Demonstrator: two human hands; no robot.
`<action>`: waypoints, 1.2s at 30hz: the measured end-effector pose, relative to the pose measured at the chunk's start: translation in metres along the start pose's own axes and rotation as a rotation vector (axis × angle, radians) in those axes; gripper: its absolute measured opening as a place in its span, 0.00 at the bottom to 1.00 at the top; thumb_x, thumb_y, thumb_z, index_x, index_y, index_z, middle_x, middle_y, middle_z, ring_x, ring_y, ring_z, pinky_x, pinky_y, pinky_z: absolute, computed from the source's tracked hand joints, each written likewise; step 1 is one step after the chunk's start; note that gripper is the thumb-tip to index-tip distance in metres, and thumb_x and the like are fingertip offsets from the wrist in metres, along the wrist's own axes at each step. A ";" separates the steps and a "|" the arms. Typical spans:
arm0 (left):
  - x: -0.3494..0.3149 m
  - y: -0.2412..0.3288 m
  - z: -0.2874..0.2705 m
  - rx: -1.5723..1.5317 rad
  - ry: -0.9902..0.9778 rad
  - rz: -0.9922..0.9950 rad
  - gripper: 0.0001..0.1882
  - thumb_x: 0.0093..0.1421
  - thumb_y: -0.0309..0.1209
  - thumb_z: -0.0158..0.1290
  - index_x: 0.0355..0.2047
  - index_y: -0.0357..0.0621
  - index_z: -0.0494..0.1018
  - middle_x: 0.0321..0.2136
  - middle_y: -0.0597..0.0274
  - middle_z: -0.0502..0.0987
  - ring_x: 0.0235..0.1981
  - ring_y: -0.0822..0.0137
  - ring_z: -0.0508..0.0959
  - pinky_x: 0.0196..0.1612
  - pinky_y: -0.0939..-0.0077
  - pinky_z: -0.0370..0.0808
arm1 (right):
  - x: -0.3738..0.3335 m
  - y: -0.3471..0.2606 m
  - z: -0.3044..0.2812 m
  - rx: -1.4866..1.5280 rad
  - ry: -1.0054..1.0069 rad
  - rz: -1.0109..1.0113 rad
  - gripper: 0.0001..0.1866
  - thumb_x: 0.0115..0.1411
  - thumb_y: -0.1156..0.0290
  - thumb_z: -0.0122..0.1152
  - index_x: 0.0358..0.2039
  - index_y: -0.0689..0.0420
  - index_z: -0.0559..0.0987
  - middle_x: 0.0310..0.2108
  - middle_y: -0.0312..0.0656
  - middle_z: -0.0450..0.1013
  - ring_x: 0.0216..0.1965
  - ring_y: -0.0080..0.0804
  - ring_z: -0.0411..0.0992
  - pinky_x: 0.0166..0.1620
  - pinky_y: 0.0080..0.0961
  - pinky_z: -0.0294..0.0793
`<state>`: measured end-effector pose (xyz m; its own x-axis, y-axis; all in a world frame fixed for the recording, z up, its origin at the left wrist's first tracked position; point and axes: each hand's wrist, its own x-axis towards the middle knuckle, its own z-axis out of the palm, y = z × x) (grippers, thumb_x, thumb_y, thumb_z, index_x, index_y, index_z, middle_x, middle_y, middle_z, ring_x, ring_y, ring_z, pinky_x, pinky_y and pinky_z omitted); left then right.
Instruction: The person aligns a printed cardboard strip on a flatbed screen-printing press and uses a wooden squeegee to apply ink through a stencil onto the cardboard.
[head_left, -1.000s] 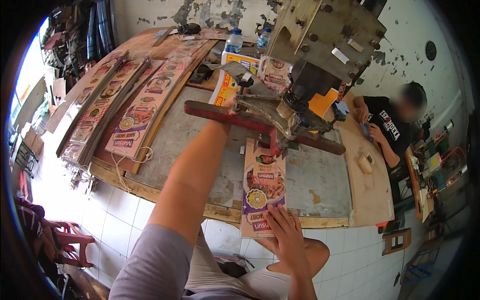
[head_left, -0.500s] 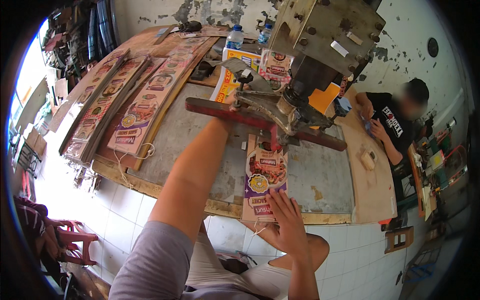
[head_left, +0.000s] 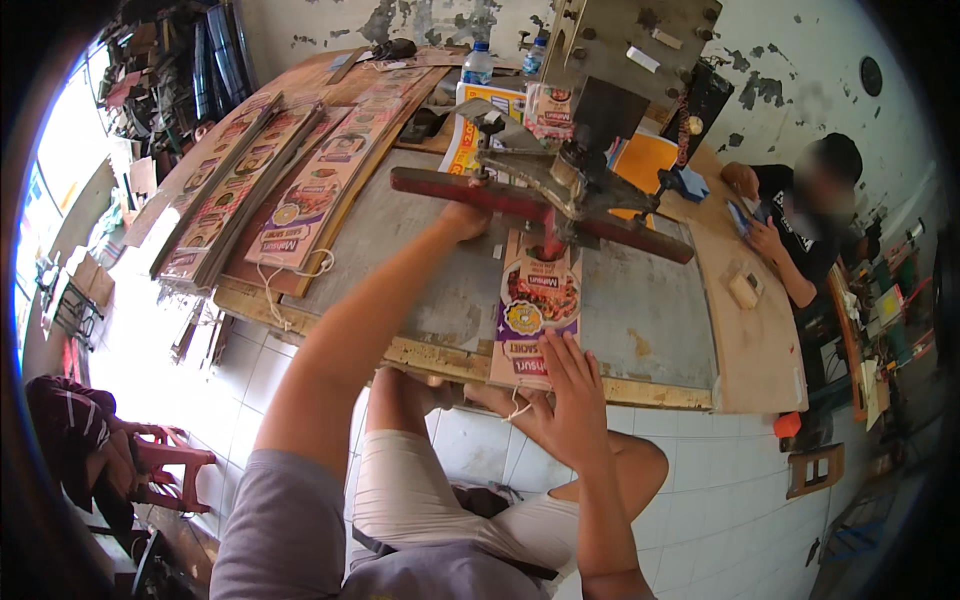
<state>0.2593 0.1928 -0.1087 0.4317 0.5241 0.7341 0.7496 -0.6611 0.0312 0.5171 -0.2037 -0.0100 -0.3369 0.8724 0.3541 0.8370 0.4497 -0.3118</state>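
Note:
A long printed card strip (head_left: 540, 300), pink and purple with food pictures, lies lengthwise on the grey metal bed (head_left: 640, 330) of a press. Its near end reaches the table's front edge, where a white string hangs from it. My right hand (head_left: 572, 385) rests on that end, fingers stretched out flat; its thumb side is partly hidden. Over the strip's far end sits the press head with a red crossbar (head_left: 440, 185) and a red centre piece (head_left: 552, 238). My left hand (head_left: 466, 220) is beside the crossbar, left of the strip, its fingers mostly hidden.
Stacks of similar printed strips (head_left: 230, 190) lie on the table's left side. Water bottles (head_left: 477, 65) stand at the back. A small wooden block (head_left: 744, 290) lies on the right. Beyond it sits a co-worker (head_left: 790, 220). A red stool (head_left: 175, 465) stands on the floor at left.
The view has shifted, so the table sits higher. My left hand has come out from behind the crossbar toward me. My right hand stays on the strip's near end.

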 end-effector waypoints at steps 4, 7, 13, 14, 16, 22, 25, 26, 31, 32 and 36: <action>0.030 0.112 -0.099 -0.377 -0.717 -0.546 0.27 0.73 0.41 0.50 0.64 0.34 0.73 0.68 0.35 0.71 0.71 0.35 0.66 0.75 0.49 0.63 | -0.012 0.016 -0.007 -0.062 0.060 0.131 0.39 0.63 0.60 0.72 0.71 0.64 0.71 0.74 0.51 0.67 0.77 0.53 0.60 0.77 0.58 0.53; -0.028 0.114 -0.170 -0.405 -0.562 -0.356 0.29 0.75 0.42 0.49 0.68 0.33 0.70 0.71 0.36 0.67 0.72 0.40 0.66 0.74 0.51 0.65 | -0.003 -0.002 -0.001 -0.008 0.116 0.069 0.46 0.57 0.53 0.78 0.69 0.67 0.72 0.72 0.55 0.69 0.75 0.54 0.62 0.76 0.59 0.54; -0.082 0.192 -0.227 -0.421 -0.384 -0.348 0.32 0.74 0.45 0.53 0.67 0.30 0.71 0.70 0.37 0.69 0.72 0.38 0.67 0.74 0.51 0.64 | -0.002 -0.006 0.001 -0.016 0.115 0.054 0.39 0.63 0.62 0.73 0.71 0.65 0.70 0.74 0.52 0.66 0.76 0.52 0.61 0.76 0.59 0.56; -0.087 0.202 -0.232 -0.409 -0.353 -0.311 0.33 0.74 0.45 0.55 0.69 0.33 0.69 0.72 0.40 0.68 0.73 0.40 0.66 0.75 0.51 0.63 | -0.001 -0.008 0.000 -0.016 0.115 0.058 0.39 0.63 0.62 0.73 0.71 0.65 0.70 0.74 0.52 0.66 0.76 0.52 0.61 0.76 0.59 0.56; -0.092 0.223 -0.231 -0.415 -0.329 -0.264 0.34 0.73 0.45 0.57 0.72 0.37 0.67 0.73 0.43 0.67 0.74 0.42 0.66 0.75 0.52 0.63 | -0.003 0.000 0.001 -0.055 0.081 0.074 0.36 0.65 0.66 0.69 0.72 0.62 0.70 0.75 0.47 0.66 0.77 0.49 0.60 0.76 0.58 0.56; -0.106 0.263 -0.231 -0.403 -0.214 -0.071 0.35 0.68 0.46 0.62 0.68 0.37 0.71 0.70 0.49 0.72 0.73 0.47 0.68 0.74 0.47 0.63 | -0.004 0.006 0.008 -0.128 0.076 0.088 0.38 0.66 0.66 0.69 0.74 0.60 0.67 0.76 0.44 0.64 0.77 0.47 0.60 0.76 0.55 0.58; -0.108 0.267 -0.227 -0.323 -0.218 -0.055 0.34 0.68 0.47 0.61 0.67 0.38 0.73 0.69 0.52 0.73 0.73 0.49 0.68 0.74 0.46 0.62 | -0.006 0.005 0.009 -0.150 0.078 0.089 0.38 0.66 0.65 0.69 0.74 0.59 0.67 0.76 0.45 0.64 0.77 0.46 0.59 0.77 0.54 0.58; -0.109 0.268 -0.226 -0.328 -0.220 -0.056 0.34 0.68 0.47 0.61 0.67 0.38 0.73 0.69 0.52 0.73 0.73 0.49 0.68 0.74 0.46 0.62 | -0.008 0.006 0.009 -0.156 0.087 0.084 0.38 0.66 0.65 0.69 0.74 0.59 0.67 0.76 0.45 0.64 0.77 0.46 0.59 0.77 0.54 0.58; -0.106 0.268 -0.224 -0.328 -0.204 -0.077 0.30 0.69 0.43 0.60 0.67 0.42 0.74 0.68 0.58 0.75 0.72 0.54 0.69 0.75 0.47 0.60 | 0.001 0.006 0.009 -0.169 0.079 0.080 0.36 0.68 0.60 0.67 0.72 0.63 0.69 0.76 0.47 0.64 0.77 0.46 0.60 0.76 0.55 0.58; -0.107 0.267 -0.224 -0.327 -0.206 -0.079 0.30 0.69 0.43 0.60 0.67 0.42 0.74 0.68 0.58 0.75 0.72 0.54 0.69 0.75 0.47 0.60 | 0.002 0.006 0.011 -0.163 0.080 0.083 0.36 0.68 0.60 0.67 0.72 0.63 0.69 0.76 0.47 0.64 0.77 0.47 0.60 0.76 0.55 0.58; -0.106 0.267 -0.221 -0.374 -0.194 -0.081 0.27 0.68 0.37 0.60 0.66 0.44 0.76 0.67 0.59 0.77 0.71 0.56 0.71 0.73 0.49 0.62 | 0.006 0.006 0.010 -0.122 0.080 0.098 0.37 0.68 0.60 0.67 0.72 0.63 0.69 0.76 0.47 0.63 0.77 0.47 0.59 0.76 0.55 0.58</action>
<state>0.3025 -0.1576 -0.0287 0.4915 0.6501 0.5794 0.5673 -0.7438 0.3534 0.5160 -0.1941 -0.0189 -0.2195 0.8908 0.3978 0.9118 0.3323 -0.2411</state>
